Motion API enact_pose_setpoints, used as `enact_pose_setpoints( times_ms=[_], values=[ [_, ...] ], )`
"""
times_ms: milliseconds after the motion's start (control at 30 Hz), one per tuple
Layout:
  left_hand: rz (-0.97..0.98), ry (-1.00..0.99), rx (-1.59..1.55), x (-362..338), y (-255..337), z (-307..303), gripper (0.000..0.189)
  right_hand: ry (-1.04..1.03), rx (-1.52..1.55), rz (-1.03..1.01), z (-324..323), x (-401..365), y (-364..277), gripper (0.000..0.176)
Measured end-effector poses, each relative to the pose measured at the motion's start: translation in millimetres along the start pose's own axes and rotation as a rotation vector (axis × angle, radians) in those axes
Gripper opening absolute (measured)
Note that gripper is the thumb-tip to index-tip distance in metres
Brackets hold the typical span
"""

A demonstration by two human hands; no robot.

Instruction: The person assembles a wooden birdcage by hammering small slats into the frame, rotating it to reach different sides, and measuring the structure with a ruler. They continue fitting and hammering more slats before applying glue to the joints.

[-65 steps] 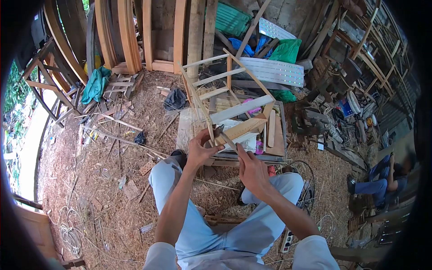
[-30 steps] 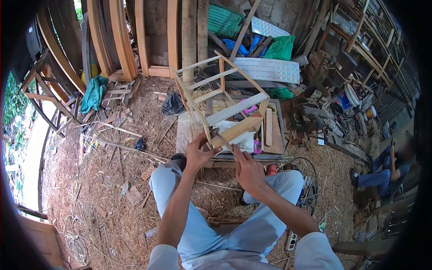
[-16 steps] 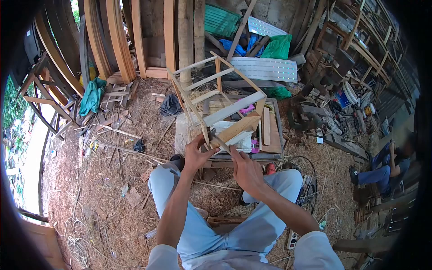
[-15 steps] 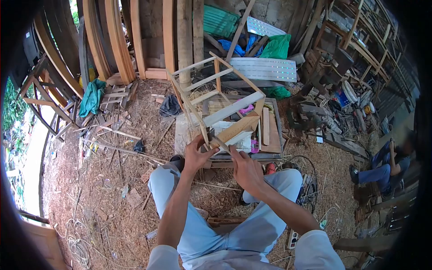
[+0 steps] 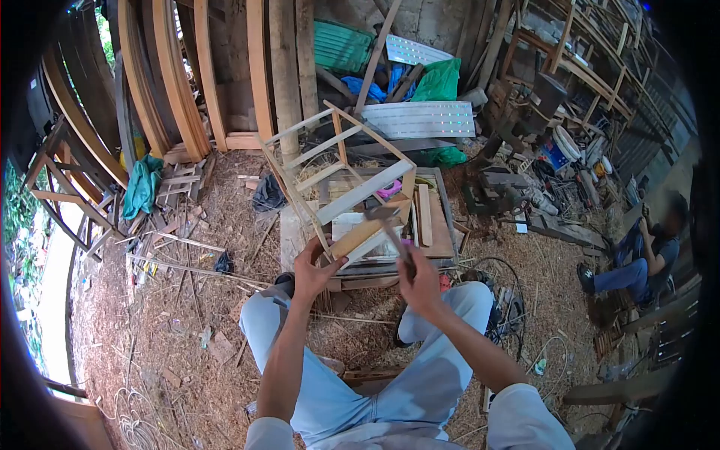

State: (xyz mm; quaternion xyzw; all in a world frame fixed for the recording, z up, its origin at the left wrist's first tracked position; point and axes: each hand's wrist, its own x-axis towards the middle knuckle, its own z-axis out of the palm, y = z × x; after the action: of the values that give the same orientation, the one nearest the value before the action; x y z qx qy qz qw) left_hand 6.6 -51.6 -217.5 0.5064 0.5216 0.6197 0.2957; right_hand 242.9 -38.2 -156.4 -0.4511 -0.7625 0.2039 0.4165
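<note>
Hammer [image 5: 384,215]: held up over the frame's near rail, its handle clenched in the right hand [image 5: 420,276].
Left hand [image 5: 311,264]: fingers wrapped around the near corner of the wooden frame [image 5: 339,161].
Frame position: tilted on a low surface [image 5: 442,241] just beyond the person's knees.
Floor [image 5: 172,315]: covered in shavings and offcuts.
Background: another person [image 5: 646,251] sits at far right.

No legible text, labels, brands or numbers — nothing readable anywhere.
</note>
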Motion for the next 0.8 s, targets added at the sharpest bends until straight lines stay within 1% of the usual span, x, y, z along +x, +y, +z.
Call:
enact_pose_setpoints(
  times_ms=[33, 100, 133, 167, 233, 267, 300, 367, 400, 433, 500, 533, 567, 633, 667, 733, 767, 800],
  values=[
    [-0.020, 0.006, 0.025, -1, 3, 0, 0.061, 0.002, 0.003, 0.005, -4, 3, 2, 0.026],
    [-0.034, 0.008, 0.050, 0, 4, -1, 0.062, 0.084, 0.058, 0.036, -16, 14, 5, 0.025],
    [-0.031, 0.013, 0.010, 0, 2, 0, 0.063, 0.098, -0.058, 0.008, -23, 16, 12, 0.026],
    [-0.029, 0.018, -0.030, 0, 0, 0, 0.063, 0.104, -0.062, 0.008, -31, 20, 15, 0.026],
    [-0.035, 0.007, -0.043, 0, 0, -1, 0.062, 0.044, -0.268, 0.001, -44, 31, 17, 0.028],
    [-0.045, -0.004, -0.052, 0, -1, 0, 0.062, 0.017, -0.334, 0.035, -47, 37, 20, 0.028],
    [-0.046, -0.014, -0.055, 0, 1, 1, 0.062, 0.023, -0.338, 0.042, -50, 40, 22, 0.028],
    [-0.032, 0.001, -0.060, -1, 3, 2, 0.062, -0.072, -0.420, 0.105, -53, 46, 26, 0.026],
    [-0.030, -0.002, -0.059, 0, 5, 1, 0.062, -0.036, -0.441, 0.047, -52, 49, 28, 0.026],
    [-0.038, -0.007, -0.062, -3, 7, 0, 0.061, -0.038, -0.442, 0.053, -52, 46, 28, 0.026],
    [-0.030, -0.012, -0.073, 0, 7, 2, 0.061, -0.006, -0.405, 0.066, -53, 50, 25, 0.025],
    [-0.029, -0.003, -0.060, -1, 6, 1, 0.060, 0.038, -0.387, 0.018, -51, 50, 32, 0.024],
    [-0.026, 0.005, -0.048, -1, 5, 1, 0.059, 0.048, -0.388, 0.016, -51, 51, 35, 0.024],
    [-0.033, -0.006, -0.037, -2, 9, 2, 0.058, 0.041, -0.242, 0.090, -51, 45, 39, 0.024],
    [-0.036, -0.008, -0.026, -1, 11, 1, 0.057, 0.045, -0.241, 0.087, -49, 42, 38, 0.024],
    [-0.011, -0.020, -0.018, 1, 8, 0, 0.055, 0.131, -0.041, 0.247, -47, 40, 36, 0.022],
    [0.000, -0.032, -0.012, 1, 5, 2, 0.054, 0.134, -0.043, 0.244, -47, 42, 37, 0.022],
    [-0.009, -0.035, -0.011, -3, 4, 3, 0.054, 0.067, 0.008, 0.353, -46, 39, 36, 0.021]
  ],
)
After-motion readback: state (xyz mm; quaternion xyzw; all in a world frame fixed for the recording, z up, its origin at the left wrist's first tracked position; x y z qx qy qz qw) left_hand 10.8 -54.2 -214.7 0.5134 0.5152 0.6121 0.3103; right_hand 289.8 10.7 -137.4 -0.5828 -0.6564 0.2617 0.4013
